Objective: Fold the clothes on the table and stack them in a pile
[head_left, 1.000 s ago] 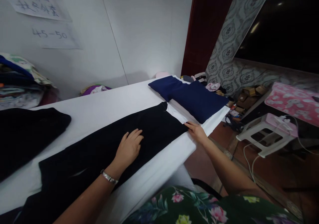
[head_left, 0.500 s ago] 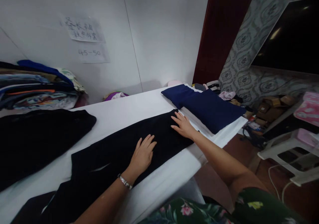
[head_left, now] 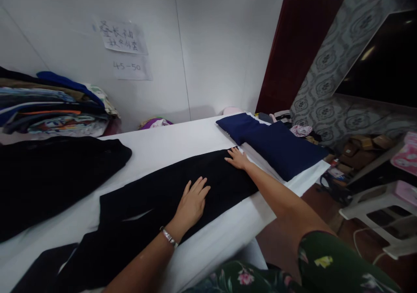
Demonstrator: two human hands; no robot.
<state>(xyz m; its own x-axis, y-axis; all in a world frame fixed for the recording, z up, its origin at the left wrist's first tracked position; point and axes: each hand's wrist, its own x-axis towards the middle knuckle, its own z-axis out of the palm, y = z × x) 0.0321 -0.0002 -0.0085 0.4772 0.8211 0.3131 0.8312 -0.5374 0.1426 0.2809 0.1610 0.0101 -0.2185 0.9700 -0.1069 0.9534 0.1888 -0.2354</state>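
A black garment point(head_left: 150, 193), folded lengthwise into a long strip, lies across the white-covered table point(head_left: 169, 141). My left hand point(head_left: 192, 199), with a silver bracelet at its wrist, rests flat on the middle of the cloth, fingers spread. Close to the garment's far right end, my right hand point(head_left: 237, 158) also presses flat, fingers stretched out. Just beyond it is a navy blue folded garment point(head_left: 273, 141). To the left another black garment point(head_left: 55, 175) is spread out. The lower left part of the strip is partly hidden behind my left forearm.
A stack of folded clothes point(head_left: 58, 106) stands at the back left by the wall. Handwritten paper signs point(head_left: 125, 45) hang above. On the right are a white plastic stool point(head_left: 374, 210), cardboard boxes point(head_left: 361, 149) and a wall-mounted screen point(head_left: 384, 62).
The whole view has shifted slightly, so things sit further right. My right hand has slid a little toward the garment's far edge. My left hand stays on the middle of the cloth.
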